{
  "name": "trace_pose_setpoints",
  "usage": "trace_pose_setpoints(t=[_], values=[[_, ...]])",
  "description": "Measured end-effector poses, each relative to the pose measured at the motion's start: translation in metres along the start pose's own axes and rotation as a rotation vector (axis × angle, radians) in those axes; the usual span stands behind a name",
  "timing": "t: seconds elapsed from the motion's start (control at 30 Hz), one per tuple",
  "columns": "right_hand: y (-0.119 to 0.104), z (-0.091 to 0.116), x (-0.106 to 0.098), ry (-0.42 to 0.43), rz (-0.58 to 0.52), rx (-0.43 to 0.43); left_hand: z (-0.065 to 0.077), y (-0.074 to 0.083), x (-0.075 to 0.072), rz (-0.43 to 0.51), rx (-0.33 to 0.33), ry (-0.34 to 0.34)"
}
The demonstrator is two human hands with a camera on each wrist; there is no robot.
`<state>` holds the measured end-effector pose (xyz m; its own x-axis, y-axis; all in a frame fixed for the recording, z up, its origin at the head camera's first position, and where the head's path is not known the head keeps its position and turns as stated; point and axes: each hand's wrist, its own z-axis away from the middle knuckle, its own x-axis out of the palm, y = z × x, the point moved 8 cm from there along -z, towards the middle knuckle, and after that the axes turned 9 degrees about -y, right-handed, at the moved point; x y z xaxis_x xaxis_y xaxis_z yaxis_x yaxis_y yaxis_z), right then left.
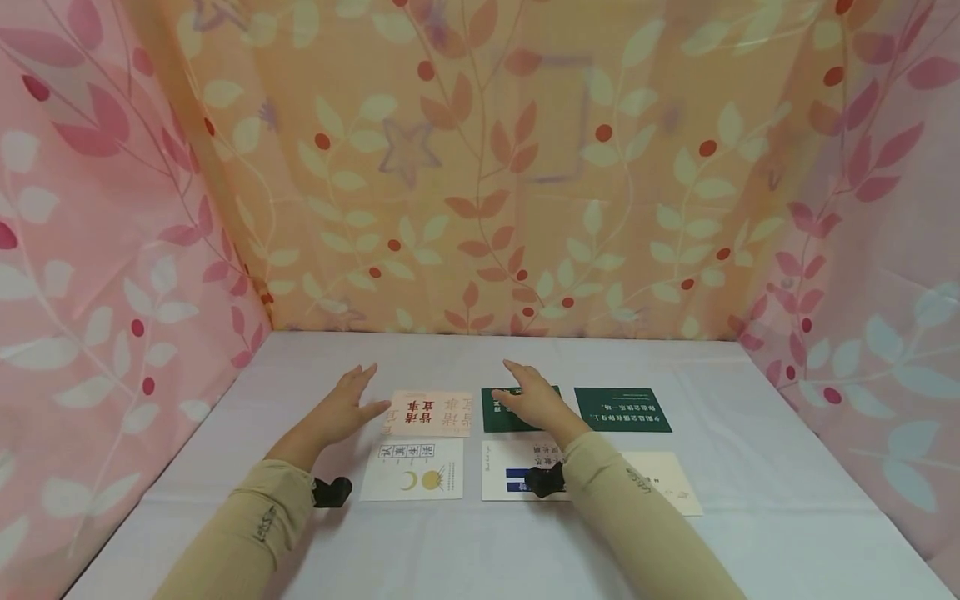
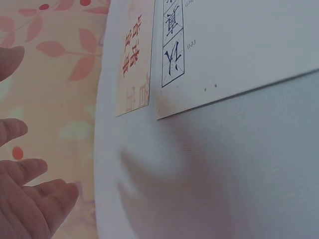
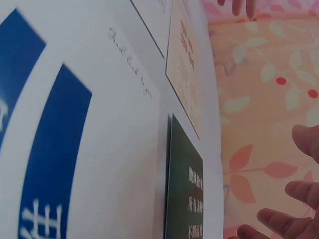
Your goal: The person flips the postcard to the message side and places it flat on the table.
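Note:
Six printed cards lie in two rows on the table. My left hand [image 1: 347, 411] hovers with fingers spread beside the pink card [image 1: 432, 414], which bears red characters. Below that one lies a white card with a gold sun and moon [image 1: 412, 471]. My right hand [image 1: 536, 402] is held over a dark green card [image 1: 495, 417], fingers extended, hiding part of it. A second green card [image 1: 622, 409] lies to its right. The white card with blue blocks [image 1: 498, 471] and a cream card [image 1: 671, 475] are partly covered by the right forearm. Neither hand holds anything.
The cards rest on a table with a white cloth [image 1: 750, 433]. Patterned curtains enclose it: an orange one [image 1: 480, 167] at the back, pink ones [image 1: 97, 208] at the sides. A small black device [image 1: 332, 492] sits at each wrist.

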<state>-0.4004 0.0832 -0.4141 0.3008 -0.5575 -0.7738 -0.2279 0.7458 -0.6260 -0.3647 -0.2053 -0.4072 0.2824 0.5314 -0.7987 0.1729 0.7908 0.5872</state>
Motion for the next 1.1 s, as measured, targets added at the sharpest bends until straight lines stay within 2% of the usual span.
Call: trace_pose_setpoints(t=[0.37,0.53,0.77,1.1], values=[[-0.004,-0.012,0.020,-0.003,-0.113,0.019,-0.009,-0.014,0.000,0.088,-0.032,0.030],[-0.006,-0.014,0.030,-0.006,-0.176,0.041,-0.013,-0.017,0.004,0.157,-0.046,0.015],[-0.011,-0.013,0.047,-0.037,-0.227,0.072,-0.018,-0.026,0.014,0.272,-0.135,0.000],[-0.012,-0.011,0.054,-0.029,-0.286,0.112,-0.021,-0.030,0.022,0.298,-0.184,-0.019]])
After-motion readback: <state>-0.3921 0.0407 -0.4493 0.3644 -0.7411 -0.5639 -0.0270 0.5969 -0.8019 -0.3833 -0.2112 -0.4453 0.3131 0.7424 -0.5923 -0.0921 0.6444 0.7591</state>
